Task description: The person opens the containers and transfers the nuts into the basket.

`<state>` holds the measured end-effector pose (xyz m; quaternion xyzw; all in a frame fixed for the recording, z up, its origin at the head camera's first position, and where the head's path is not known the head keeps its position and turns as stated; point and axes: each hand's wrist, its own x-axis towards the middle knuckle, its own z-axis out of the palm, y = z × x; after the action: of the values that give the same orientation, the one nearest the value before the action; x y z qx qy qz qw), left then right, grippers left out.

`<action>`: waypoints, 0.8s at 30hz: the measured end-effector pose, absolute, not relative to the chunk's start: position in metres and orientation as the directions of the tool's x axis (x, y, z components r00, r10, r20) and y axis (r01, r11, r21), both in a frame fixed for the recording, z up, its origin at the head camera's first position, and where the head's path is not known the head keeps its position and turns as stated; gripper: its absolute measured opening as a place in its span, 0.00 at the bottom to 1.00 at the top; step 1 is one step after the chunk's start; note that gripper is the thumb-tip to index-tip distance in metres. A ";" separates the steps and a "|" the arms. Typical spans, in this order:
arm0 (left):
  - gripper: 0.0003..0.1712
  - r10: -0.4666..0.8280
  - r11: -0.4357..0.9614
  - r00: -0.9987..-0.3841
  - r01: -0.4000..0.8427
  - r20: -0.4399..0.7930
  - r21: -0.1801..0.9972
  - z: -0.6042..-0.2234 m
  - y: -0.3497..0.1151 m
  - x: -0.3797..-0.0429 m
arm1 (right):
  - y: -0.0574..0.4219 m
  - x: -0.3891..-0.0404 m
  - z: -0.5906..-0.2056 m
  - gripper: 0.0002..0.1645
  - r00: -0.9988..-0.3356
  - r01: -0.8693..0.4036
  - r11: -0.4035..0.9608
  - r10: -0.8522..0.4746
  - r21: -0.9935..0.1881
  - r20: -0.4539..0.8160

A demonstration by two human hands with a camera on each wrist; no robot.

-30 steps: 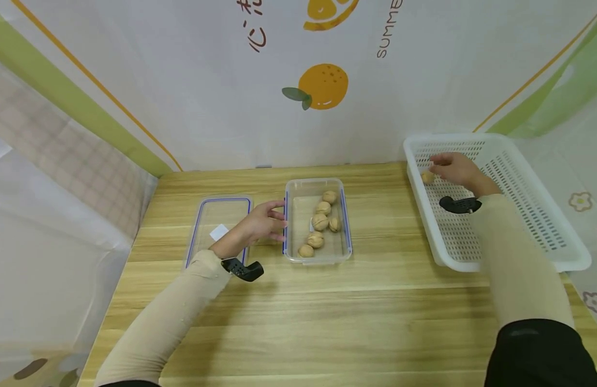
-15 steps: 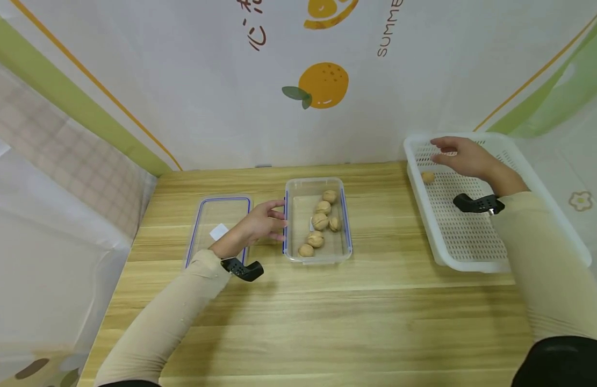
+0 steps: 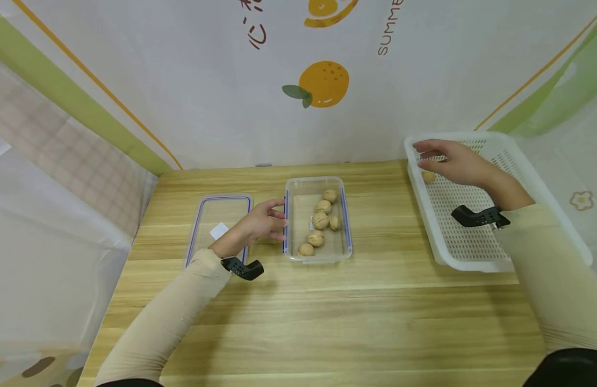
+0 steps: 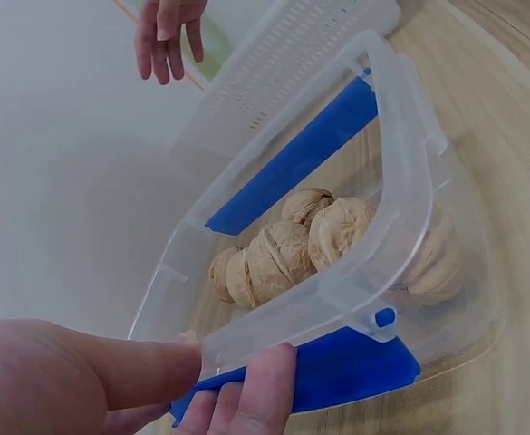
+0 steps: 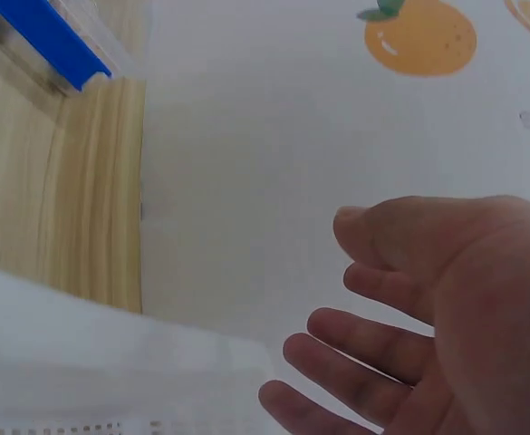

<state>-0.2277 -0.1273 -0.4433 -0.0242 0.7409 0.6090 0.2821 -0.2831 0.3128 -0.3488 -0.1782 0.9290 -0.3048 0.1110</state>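
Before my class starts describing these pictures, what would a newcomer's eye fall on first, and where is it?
Probably the bright orange fruit print on the white backdrop behind the table. Next might come the walnuts inside the clear box, with the left hand at its left side. Off to the right, the right hand hovers over a white basket, a single walnut showing near its left wall.

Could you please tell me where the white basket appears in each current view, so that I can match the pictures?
Head: the white basket is at the right, partly covered by the right hand.
Left wrist: upper middle, beyond the clear box.
Right wrist: lower left, cut off by the frame.
Shared landmark: the clear box, central in head, large in left wrist, top-left corner in right wrist.
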 end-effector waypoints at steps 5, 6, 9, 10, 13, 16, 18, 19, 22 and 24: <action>0.40 0.311 0.251 -0.841 -0.377 -0.443 0.892 -0.443 -0.128 -0.227 | 0.300 -0.274 -0.350 0.33 -0.883 -0.322 0.721 -0.462 -0.614 -0.080; 0.40 0.311 0.251 -0.841 -0.377 -0.443 0.892 -0.443 -0.128 -0.227 | 0.297 -0.272 -0.351 0.33 -0.881 -0.326 0.717 -0.467 -0.616 -0.077; 0.40 0.307 0.254 -0.841 -0.378 -0.445 0.890 -0.442 -0.127 -0.227 | 0.291 -0.267 -0.353 0.32 -0.870 -0.341 0.699 -0.488 -0.629 -0.069; 0.40 0.305 0.256 -0.841 -0.379 -0.446 0.889 -0.442 -0.127 -0.227 | 0.289 -0.266 -0.353 0.32 -0.867 -0.347 0.696 -0.494 -0.629 -0.067; 0.40 0.302 0.259 -0.842 -0.379 -0.447 0.888 -0.442 -0.126 -0.228 | 0.283 -0.263 -0.355 0.32 -0.852 -0.371 0.677 -0.520 -0.636 -0.056; 0.40 0.297 0.256 -0.842 -0.385 -0.451 0.887 -0.442 -0.126 -0.228 | 0.277 -0.260 -0.357 0.32 -0.834 -0.407 0.659 -0.551 -0.632 -0.038; 0.40 0.297 0.253 -0.842 -0.385 -0.450 0.888 -0.443 -0.126 -0.228 | 0.272 -0.257 -0.357 0.31 -0.823 -0.425 0.651 -0.567 -0.629 -0.031; 0.39 0.297 0.252 -0.842 -0.386 -0.450 0.888 -0.443 -0.126 -0.228 | 0.269 -0.256 -0.358 0.31 -0.819 -0.433 0.651 -0.573 -0.623 -0.029; 0.39 0.298 0.251 -0.843 -0.382 -0.447 0.889 -0.444 -0.126 -0.227 | 0.263 -0.253 -0.360 0.31 -0.810 -0.441 0.649 -0.585 -0.620 -0.036; 0.39 0.296 0.250 -0.843 -0.385 -0.449 0.888 -0.443 -0.126 -0.227 | 0.258 -0.251 -0.362 0.31 -0.809 -0.431 0.643 -0.587 -0.633 -0.046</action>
<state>-0.2272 -0.1262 -0.4434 -0.0299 0.7400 0.6115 0.2786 -0.2510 0.2583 -0.3616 -0.2832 0.8979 -0.3131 0.1244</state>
